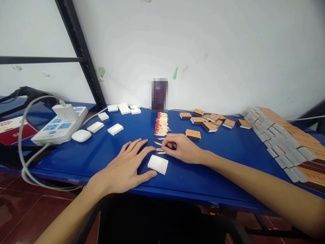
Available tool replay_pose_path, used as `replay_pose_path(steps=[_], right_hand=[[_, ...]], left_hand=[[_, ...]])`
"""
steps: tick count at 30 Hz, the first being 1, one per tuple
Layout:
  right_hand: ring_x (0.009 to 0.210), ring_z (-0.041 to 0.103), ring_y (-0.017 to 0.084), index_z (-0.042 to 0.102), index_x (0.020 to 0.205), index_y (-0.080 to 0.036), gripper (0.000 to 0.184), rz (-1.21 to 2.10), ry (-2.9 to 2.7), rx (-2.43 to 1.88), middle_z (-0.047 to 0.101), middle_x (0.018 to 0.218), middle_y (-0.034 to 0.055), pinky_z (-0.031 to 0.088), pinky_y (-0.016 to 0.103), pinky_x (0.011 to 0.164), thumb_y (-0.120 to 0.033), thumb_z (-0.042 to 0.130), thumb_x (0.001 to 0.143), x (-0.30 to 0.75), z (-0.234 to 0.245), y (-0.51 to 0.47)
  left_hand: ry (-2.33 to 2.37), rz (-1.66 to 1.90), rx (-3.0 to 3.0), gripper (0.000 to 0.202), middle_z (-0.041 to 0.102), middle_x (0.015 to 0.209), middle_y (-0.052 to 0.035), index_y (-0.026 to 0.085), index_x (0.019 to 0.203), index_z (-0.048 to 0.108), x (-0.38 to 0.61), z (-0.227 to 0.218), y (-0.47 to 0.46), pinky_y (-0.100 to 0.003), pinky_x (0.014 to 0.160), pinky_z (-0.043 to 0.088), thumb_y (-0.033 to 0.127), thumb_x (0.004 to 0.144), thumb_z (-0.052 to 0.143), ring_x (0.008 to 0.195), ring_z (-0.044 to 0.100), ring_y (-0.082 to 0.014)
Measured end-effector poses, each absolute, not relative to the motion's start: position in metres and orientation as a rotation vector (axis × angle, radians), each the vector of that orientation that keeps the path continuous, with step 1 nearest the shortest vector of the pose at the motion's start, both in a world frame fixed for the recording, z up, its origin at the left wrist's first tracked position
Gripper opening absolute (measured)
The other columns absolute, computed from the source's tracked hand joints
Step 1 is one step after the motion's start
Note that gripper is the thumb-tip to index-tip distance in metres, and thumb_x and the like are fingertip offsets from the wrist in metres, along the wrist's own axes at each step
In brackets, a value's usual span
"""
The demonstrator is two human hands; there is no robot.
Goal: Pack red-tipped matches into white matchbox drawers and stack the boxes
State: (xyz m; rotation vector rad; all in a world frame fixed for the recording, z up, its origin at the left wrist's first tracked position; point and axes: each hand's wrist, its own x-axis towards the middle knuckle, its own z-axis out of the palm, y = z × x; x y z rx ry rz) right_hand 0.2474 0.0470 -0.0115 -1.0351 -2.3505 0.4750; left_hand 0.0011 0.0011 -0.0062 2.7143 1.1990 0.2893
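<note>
My right hand (181,149) is closed in a pinch at the tail ends of a few loose matches (160,153) with red heads; a match seems to be between the fingertips, partly hidden. My left hand (127,166) lies spread on the blue table, its index fingertip close to the match heads. Between the left thumb and the matches sits a small white matchbox tray (157,164), blank side up. Beyond the hands, a dense row of matches (162,123) runs toward the wall, heads pointing left.
White trays (115,129) are scattered at the back left, near a white earphone case (81,135) and a power strip (61,125) with cables. Orange matchbox sleeves (193,134) lie right of the row. Stacked matchboxes (286,142) stand far right. A pixelated dark object (159,95) leans on the wall.
</note>
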Motion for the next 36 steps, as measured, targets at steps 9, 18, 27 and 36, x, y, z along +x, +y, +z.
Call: replay_pose_path(steps=[9,18,27,36], right_hand=[[0.056,0.041,0.009,0.065,0.075,-0.017,0.013,0.613,-2.263,-1.057,0.047,0.061,-0.0048,0.035,0.024,0.058,-0.02,0.059,0.085,0.249,-0.011,0.047],[0.057,0.044,0.009,0.069,0.077,-0.017,0.01,0.568,-2.236,-1.172,0.049,0.061,-0.0041,0.034,0.024,0.058,-0.02,0.062,0.084,0.243,-0.008,0.052],[0.056,0.044,0.011,0.07,0.09,-0.016,0.013,0.509,-2.067,-1.245,0.05,0.059,-0.0046,0.035,0.025,0.057,-0.02,0.058,0.085,0.247,-0.015,0.06],[0.054,0.044,0.01,0.068,0.069,-0.017,0.01,0.543,-2.192,-1.326,0.049,0.056,-0.0045,0.033,0.025,0.055,-0.016,0.062,0.078,0.24,-0.004,0.057]], left_hand=[[1.204,0.256,2.711,0.062,0.031,0.16,-0.0088,0.03,0.148,0.037,0.001,-0.006,0.001,-0.061,0.116,0.025,0.064,0.096,0.041,0.148,0.023,-0.0359],[1.195,0.287,2.715,0.065,0.032,0.16,-0.0087,0.031,0.151,0.035,0.0,-0.007,0.002,-0.061,0.117,0.023,0.064,0.095,0.044,0.148,0.025,-0.0371],[1.204,0.264,2.71,0.067,0.031,0.16,-0.0088,0.031,0.152,0.033,0.001,-0.006,0.002,-0.062,0.116,0.024,0.065,0.095,0.042,0.147,0.026,-0.0369],[1.193,0.273,2.717,0.067,0.03,0.161,-0.009,0.031,0.152,0.033,0.0,-0.007,0.002,-0.062,0.117,0.023,0.064,0.095,0.043,0.148,0.024,-0.0375]])
